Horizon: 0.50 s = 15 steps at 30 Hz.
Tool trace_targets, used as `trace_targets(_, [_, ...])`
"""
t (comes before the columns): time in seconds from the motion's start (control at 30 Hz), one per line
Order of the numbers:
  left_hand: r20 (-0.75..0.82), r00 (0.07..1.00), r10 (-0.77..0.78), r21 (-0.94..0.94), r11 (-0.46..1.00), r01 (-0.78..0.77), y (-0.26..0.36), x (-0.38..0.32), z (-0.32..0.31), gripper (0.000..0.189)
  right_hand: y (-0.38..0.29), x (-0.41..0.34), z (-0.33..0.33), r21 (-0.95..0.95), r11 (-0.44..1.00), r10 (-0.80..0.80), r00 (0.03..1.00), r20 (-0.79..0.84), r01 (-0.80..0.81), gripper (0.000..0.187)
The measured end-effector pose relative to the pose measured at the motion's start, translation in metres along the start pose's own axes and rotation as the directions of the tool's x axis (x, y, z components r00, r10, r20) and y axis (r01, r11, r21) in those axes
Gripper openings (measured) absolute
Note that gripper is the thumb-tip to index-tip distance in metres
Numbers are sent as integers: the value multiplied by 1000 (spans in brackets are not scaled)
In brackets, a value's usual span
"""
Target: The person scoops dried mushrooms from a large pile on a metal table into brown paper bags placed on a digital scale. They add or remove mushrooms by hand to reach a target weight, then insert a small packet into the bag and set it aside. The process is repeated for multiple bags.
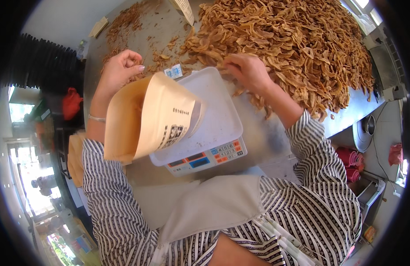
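A kraft paper stand-up pouch (168, 116) leans on the white tray (221, 109) of a digital scale (205, 161). Its wide mouth faces up and left, with some brown content dimly visible inside; the outside bears dark print. Just beyond the pouch, my left hand (120, 68) hovers with thumb and fingers loosely curled and apart, nothing seen between them. My right hand (248, 71) is at the near edge of a large heap of brown dried slices (284, 43), fingers bent downward. Blur and the hand's own back hide whether it grips any slices.
Small blue-and-white packets (173, 71) lie behind the tray. Brown crumbs (125, 25) are scattered over the metal table (171, 28) at the far left. Another printed pouch (183, 11) stands at the far edge. More kraft pouches (75, 159) are by my left elbow.
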<state>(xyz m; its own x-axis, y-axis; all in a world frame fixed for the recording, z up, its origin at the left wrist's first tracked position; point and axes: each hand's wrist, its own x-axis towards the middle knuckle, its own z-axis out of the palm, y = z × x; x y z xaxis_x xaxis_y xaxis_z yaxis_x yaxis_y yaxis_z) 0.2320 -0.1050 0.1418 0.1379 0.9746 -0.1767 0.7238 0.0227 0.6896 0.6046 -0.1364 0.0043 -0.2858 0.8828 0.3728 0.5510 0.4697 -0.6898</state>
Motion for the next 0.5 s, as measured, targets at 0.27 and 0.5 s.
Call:
trace_targets(0.27, [31, 995, -93, -115, 989, 96, -63, 11, 7, 26, 33, 113, 61, -3, 971, -208, 852, 481, 239, 18])
trace_targets(0.5, [-235, 969, -79, 310, 938, 152, -83, -28, 22, 26, 22, 168, 122, -86, 925, -208, 681, 702, 371, 36])
